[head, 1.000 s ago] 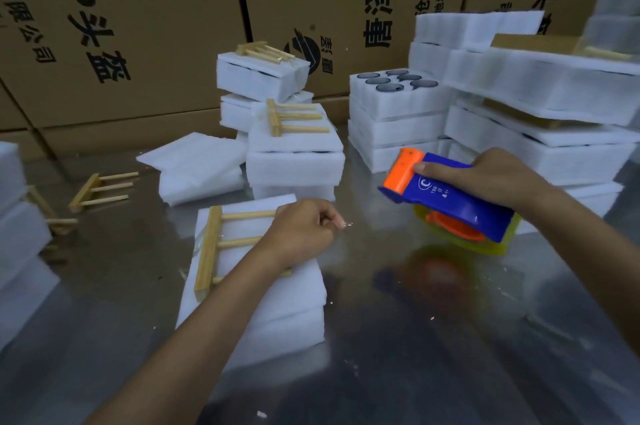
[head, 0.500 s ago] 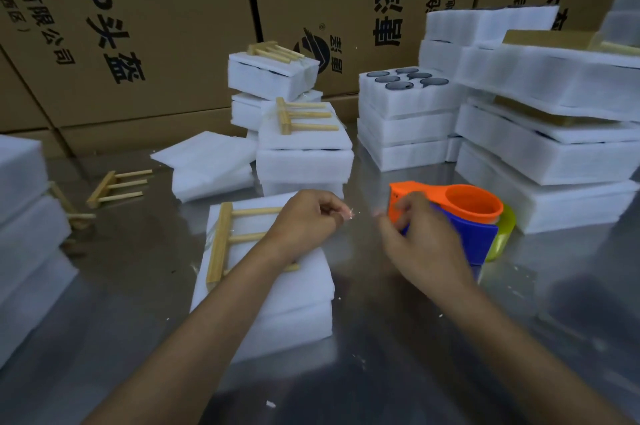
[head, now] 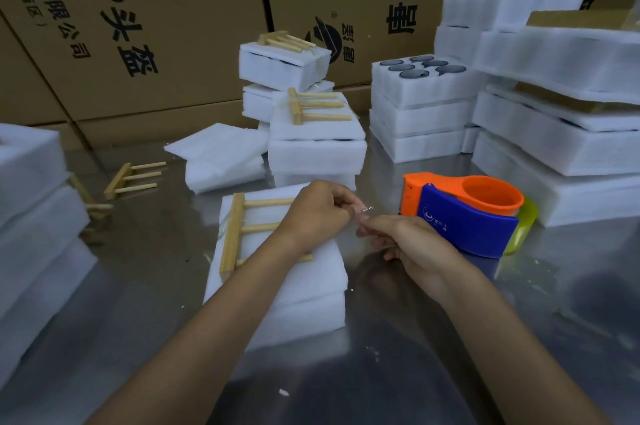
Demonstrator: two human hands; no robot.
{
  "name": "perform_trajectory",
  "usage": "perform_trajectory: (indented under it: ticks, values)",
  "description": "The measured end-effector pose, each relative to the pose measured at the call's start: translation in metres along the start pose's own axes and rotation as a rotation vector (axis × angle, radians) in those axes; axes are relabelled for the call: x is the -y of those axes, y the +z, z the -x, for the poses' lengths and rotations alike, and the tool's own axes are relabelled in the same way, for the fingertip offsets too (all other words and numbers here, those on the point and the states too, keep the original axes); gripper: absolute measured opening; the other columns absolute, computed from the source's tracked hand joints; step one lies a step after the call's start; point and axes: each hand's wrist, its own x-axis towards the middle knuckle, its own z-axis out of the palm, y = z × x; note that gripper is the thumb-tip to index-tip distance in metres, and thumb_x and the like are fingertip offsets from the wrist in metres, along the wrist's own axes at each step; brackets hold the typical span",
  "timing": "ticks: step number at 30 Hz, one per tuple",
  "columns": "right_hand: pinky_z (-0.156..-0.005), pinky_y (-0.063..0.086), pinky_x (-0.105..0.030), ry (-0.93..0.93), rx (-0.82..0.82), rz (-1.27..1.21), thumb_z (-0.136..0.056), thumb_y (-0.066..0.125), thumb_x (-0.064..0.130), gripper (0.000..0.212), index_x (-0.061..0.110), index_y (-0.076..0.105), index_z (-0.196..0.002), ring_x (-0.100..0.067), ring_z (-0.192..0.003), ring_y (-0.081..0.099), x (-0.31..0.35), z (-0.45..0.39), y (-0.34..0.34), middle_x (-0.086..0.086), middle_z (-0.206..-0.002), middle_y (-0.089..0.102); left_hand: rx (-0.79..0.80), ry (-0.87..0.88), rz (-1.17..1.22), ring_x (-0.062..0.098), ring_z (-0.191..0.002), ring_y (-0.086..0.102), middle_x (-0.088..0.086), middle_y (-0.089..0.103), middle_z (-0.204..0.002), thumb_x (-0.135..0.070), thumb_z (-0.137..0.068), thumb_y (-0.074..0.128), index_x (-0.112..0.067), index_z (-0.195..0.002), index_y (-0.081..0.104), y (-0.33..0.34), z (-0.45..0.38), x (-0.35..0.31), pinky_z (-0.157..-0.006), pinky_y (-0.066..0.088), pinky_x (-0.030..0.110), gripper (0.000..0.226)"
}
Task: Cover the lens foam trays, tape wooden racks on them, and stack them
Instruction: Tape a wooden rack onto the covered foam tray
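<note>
A wall of printed cardboard cartons (head: 166, 26) closed off the back of the scene, and below it ran a shiny metal table (head: 433, 355). White foam trays stood in stacks on it: a tall pile on the right (head: 561, 147), another at the left edge (head: 31, 217), one topped by an uncovered tray (head: 420, 78) showing six dark round lenses, and two finished stacks in the middle, each with a taped rack on top (head: 311, 106).

Nearest the person lay the covered foam tray (head: 294, 289) in hand, two layers deep, with a wooden rack (head: 239, 230) resting across its top. I judged the foam light, soft and easily dented, best lifted by its side walls with flat palms; the rack looked stiff and light, safest held by its thick crossbar. Two more racks lay loose on the table at left (head: 135, 179), so five racks showed clearly.

One blue-and-orange tape dispenser (head: 471, 217) sat just right of the hands.

The left hand (head: 318, 210) hovered over the tray's far corner, thumb and forefinger pinching a sliver of clear tape (head: 367, 208). The right hand (head: 412, 244) met it, its fingertips closed on the same strip, the other fingers loosely curled.
</note>
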Motion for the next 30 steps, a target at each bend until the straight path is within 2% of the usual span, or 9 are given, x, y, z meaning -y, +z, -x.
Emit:
perform_trajectory:
  ticks: [3, 5, 7, 11, 14, 16, 20, 25, 30]
  values:
    - [-0.068, 0.044, -0.025, 0.008, -0.071, 0.013, -0.088, 0.073, 0.032, 0.02, 0.014, 0.077, -0.08, -0.013, -0.084, 0.061, -0.002, 0.0, 0.005, 0.001, -0.09, 0.076, -0.017, 0.018, -0.1, -0.004, -0.094, 0.063, -0.015, 0.073, -0.094, -0.012, -0.087, 0.067, -0.022, -0.103, 0.078, 0.001, 0.002, -0.002, -0.08, 0.045, 0.015, 0.022]
    - [-0.056, 0.045, -0.021, 0.02, -0.104, 0.071, -0.089, 0.071, 0.024, 0.017, 0.01, 0.073, -0.079, -0.011, -0.07, 0.06, -0.004, 0.002, 0.011, -0.005, -0.08, 0.07, -0.024, 0.043, -0.16, 0.009, -0.133, 0.043, -0.006, 0.054, -0.141, -0.017, -0.091, 0.066, -0.024, -0.143, 0.049, 0.001, 0.004, -0.003, -0.104, 0.034, 0.018, 0.056]
    - [-0.054, 0.043, -0.02, -0.001, -0.115, 0.137, -0.09, 0.068, 0.02, 0.016, 0.009, 0.069, -0.079, -0.012, -0.063, 0.058, -0.006, 0.003, 0.018, -0.007, -0.075, 0.067, -0.118, 0.098, -0.071, 0.013, -0.146, 0.02, -0.005, 0.027, -0.159, -0.015, -0.095, 0.059, -0.026, -0.156, 0.018, -0.007, 0.01, -0.009, -0.114, 0.019, 0.023, 0.075]
    - [-0.069, 0.046, -0.029, -0.081, -0.149, 0.317, -0.09, 0.067, 0.022, 0.024, 0.001, 0.069, -0.079, -0.02, -0.075, 0.062, -0.01, 0.002, 0.027, -0.01, -0.074, 0.066, -0.328, 0.092, -0.363, 0.017, -0.15, 0.012, -0.004, 0.019, -0.162, -0.026, -0.098, 0.052, -0.032, -0.155, 0.018, -0.036, 0.026, -0.004, -0.123, 0.009, 0.045, 0.066]
    - [-0.083, 0.052, -0.036, -0.138, -0.165, 0.403, -0.09, 0.065, 0.025, 0.028, 0.005, 0.069, -0.072, -0.025, -0.093, 0.065, -0.015, 0.002, 0.034, -0.01, -0.078, 0.072, -0.096, -0.133, -0.645, 0.023, -0.151, -0.008, -0.005, -0.004, -0.165, -0.064, -0.095, 0.029, -0.039, -0.155, 0.002, -0.041, 0.05, 0.007, -0.12, -0.004, 0.054, 0.07]
    - [-0.087, 0.054, -0.038, -0.174, -0.17, 0.445, -0.09, 0.064, 0.027, 0.029, 0.01, 0.068, -0.068, -0.024, -0.099, 0.064, -0.017, 0.003, 0.038, -0.004, -0.077, 0.071, 0.062, -0.135, -0.782, 0.021, -0.15, -0.016, -0.007, -0.015, -0.164, -0.08, -0.082, 0.007, -0.044, -0.153, -0.005, -0.038, 0.063, 0.01, -0.119, -0.005, 0.057, 0.081]
    - [-0.084, 0.051, -0.036, -0.186, -0.197, 0.456, -0.091, 0.063, 0.027, 0.031, 0.013, 0.063, -0.064, -0.028, -0.097, 0.064, -0.016, 0.004, 0.034, 0.002, -0.069, 0.065, 0.209, -0.15, -0.868, 0.02, -0.15, -0.016, -0.009, -0.016, -0.163, -0.084, -0.063, -0.012, -0.046, -0.152, -0.007, -0.043, 0.064, 0.01, -0.118, -0.007, 0.058, 0.097]
    - [-0.088, 0.049, -0.036, -0.188, -0.159, 0.47, -0.093, 0.063, 0.029, 0.031, 0.016, 0.062, -0.064, -0.026, -0.103, 0.06, -0.017, 0.004, 0.031, 0.003, -0.074, 0.063, 0.282, -0.144, -0.894, 0.018, -0.149, -0.02, -0.012, -0.021, -0.161, -0.085, -0.065, -0.009, -0.048, -0.151, -0.011, -0.049, 0.063, 0.012, -0.118, -0.012, 0.056, 0.094]
    - [-0.087, 0.023, -0.032, -0.295, -0.104, 0.718, -0.096, 0.055, 0.043, 0.029, 0.023, 0.063, -0.076, -0.011, -0.108, 0.04, -0.022, 0.0, 0.043, 0.011, -0.096, 0.051, 0.279, -0.127, -0.915, 0.017, -0.149, -0.021, -0.012, -0.023, -0.161, -0.085, -0.06, -0.014, -0.048, -0.15, -0.014, -0.047, 0.063, 0.015, -0.117, -0.013, 0.056, 0.097]
